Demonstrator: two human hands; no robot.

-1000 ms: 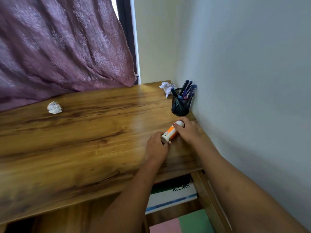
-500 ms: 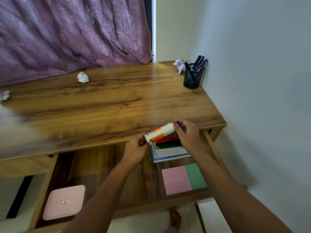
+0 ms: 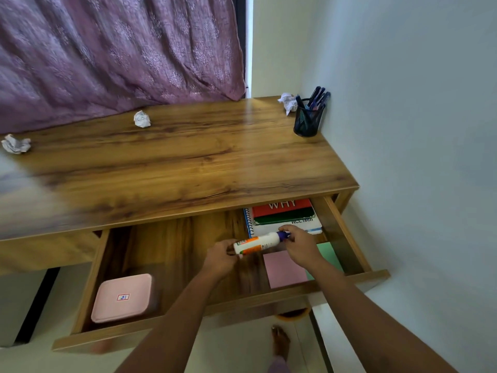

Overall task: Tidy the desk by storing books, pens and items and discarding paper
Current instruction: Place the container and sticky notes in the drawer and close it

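Observation:
A white and orange glue bottle with a purple cap hangs level above the open drawer. My left hand grips its base end, and my right hand grips the cap end. Behind the bottle, a stack of books lies in the drawer's back right corner, with a red one on top. Three crumpled paper balls lie on the desk top: one at the far left, one in the middle back, one beside the pen holder. The black mesh pen holder holds several pens.
A pink box sits in the drawer's front left. Pink and green sticky pads lie at its front right. A purple curtain hangs behind the desk. The wall runs along the right side. A bare foot is below.
Both hands carried the glue bottle off the desk top and down over the open drawer. The view pulled back, and the whole drawer now shows.

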